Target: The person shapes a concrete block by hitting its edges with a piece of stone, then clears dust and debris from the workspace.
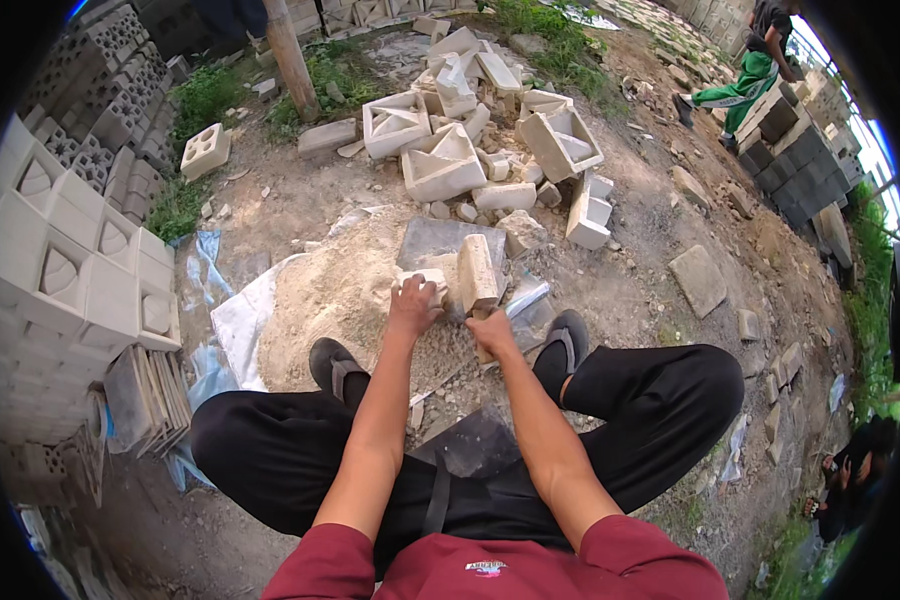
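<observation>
My left hand is closed over a pale broken chunk of block, low in front of my feet. In my right hand is the short handle of what looks like a dusty wooden mallet, its long blocky head standing just right of the chunk. Beneath and beyond them lies a flat dark slab. Left of my left hand spreads a heap of crushed pale powder. The fingers partly hide the chunk.
Broken patterned blocks and rubble are piled ahead. Stacked pale blocks rise at left beside thin boards. A wooden post stands far left. A person in green trousers is by grey blocks; another person is at lower right.
</observation>
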Available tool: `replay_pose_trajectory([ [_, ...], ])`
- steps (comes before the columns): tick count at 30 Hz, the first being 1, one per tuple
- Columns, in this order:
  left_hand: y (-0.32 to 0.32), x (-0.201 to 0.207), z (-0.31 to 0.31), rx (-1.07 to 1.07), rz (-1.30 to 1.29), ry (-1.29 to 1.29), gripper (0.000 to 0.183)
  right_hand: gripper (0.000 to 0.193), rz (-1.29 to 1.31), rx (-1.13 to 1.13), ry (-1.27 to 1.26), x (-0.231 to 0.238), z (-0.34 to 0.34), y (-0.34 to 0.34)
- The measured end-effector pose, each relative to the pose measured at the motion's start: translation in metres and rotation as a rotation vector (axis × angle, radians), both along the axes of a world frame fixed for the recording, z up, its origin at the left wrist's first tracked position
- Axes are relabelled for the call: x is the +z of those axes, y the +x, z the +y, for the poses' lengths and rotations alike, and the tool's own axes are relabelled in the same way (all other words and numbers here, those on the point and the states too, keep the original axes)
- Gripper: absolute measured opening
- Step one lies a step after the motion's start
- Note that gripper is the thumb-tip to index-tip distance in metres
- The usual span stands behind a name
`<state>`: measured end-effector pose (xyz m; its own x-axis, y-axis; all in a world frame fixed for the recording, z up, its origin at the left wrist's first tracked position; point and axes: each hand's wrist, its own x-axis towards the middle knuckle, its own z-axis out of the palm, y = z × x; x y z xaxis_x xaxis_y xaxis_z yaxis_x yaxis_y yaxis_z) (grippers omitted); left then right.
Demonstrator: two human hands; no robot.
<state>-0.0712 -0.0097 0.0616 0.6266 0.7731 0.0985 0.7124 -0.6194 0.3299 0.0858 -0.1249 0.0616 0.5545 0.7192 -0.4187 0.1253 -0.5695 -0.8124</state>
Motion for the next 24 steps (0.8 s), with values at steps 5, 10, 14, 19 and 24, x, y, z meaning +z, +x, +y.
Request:
replay_pose_trajectory([
  [5,-0.006,-0.033,-0.007,0.107,0.118,0.009,0.079,0.041,0.026,-0.019,0.031,-0.007,0.007,0.000],
  [10,-0.002,-0.028,0.006,0.133,0.202,-0.079,0.098,0.039,0.062,-0.029,0.039,0.006,0.013,-0.003],
  [14,0.014,-0.016,0.003,0.251,0.200,-0.200,0.106,0.037,0.079,-0.061,0.294,0.024,0.029,-0.004],
  [19,0.012,-0.015,-0.003,0.324,0.134,-0.193,0.110,0.044,-0.323,0.009,0.280,0.016,0.046,-0.009],
  [24,0.011,-0.007,0.004,0.271,0.177,-0.277,0.104,0.046,-0.169,0.114,0.145,-0.011,0.031,-0.001],
])
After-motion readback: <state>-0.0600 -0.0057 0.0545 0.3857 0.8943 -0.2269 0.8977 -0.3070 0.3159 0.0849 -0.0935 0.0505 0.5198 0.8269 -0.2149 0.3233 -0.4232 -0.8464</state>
